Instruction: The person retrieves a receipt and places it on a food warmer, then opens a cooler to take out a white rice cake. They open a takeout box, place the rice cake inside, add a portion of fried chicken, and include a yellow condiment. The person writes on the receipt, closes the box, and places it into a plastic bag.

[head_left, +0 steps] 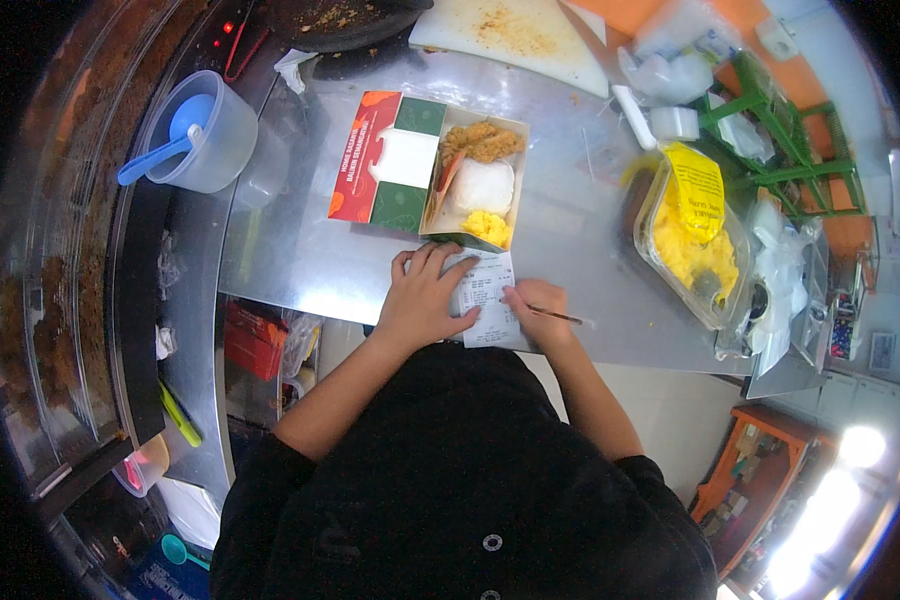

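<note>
Head view: we note the printed receipt lying face up between our two hands, its long axis running from the open food box toward our body. Our left hand is palm down, its fingers spread wide, fingertips and thumb on the paper's left side. Our right hand is closed narrowly around a thin dark pen, its fingertips at the paper's right edge; the writing end is hidden from us. From the right hand, the receipt lies directly left; neither hand is clearly nearer, as both reach it.

Just beyond the left fingertips sits the food box, with fried food, a pale mound and yellow food inside. Its red-and-green lid lies folded back, ahead of the left hand. Well right of the pen hand stands a clear tub, a yellow packet on top.
</note>
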Demonstrator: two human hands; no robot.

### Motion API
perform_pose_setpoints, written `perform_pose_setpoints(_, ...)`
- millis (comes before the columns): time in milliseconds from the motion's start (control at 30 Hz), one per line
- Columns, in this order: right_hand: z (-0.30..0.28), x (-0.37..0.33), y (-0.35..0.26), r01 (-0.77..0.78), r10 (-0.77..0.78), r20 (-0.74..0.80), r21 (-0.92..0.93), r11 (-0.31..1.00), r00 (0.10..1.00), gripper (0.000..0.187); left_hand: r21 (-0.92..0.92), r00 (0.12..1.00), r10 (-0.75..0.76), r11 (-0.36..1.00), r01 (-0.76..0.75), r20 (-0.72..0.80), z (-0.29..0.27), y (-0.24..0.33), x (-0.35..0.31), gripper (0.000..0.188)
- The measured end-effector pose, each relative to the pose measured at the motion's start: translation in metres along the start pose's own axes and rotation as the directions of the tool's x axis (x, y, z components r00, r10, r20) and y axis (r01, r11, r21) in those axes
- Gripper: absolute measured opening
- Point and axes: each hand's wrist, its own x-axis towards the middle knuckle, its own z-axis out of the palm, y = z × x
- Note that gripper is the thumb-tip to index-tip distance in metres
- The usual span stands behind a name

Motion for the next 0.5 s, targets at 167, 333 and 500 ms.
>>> perform_pose_setpoints(167, 0.0006, -0.0003, 0.0008, -0.038, 0.037, -0.029, -0.046, 0.998, 0.999, 0.032, -0.005, 1.000, -0.006, 1.000, 0.006, 0.016, -0.0009, 0.0011, 0.0001, 0.065)
perform_pose_setpoints(333, 0.0000, -0.0026, 0.0011, 0.024, -0.023, 0.026, -0.007, 1.000, 0.999, 0.037, 0.002, 1.000, -0.011, 1.000, 0.011, 0.015, -0.0011, 0.0018, 0.0002, 0.067)
perform_pose_setpoints(500, 0.0001, -0.0031, 0.0009, -0.134, 0.134, 0.002, 0.021, 0.991, 0.991, 0.038, -0.006, 1.000, -0.008, 1.000, 0.009, 0.030, -0.0010, 0.0013, 0.0001, 0.070)
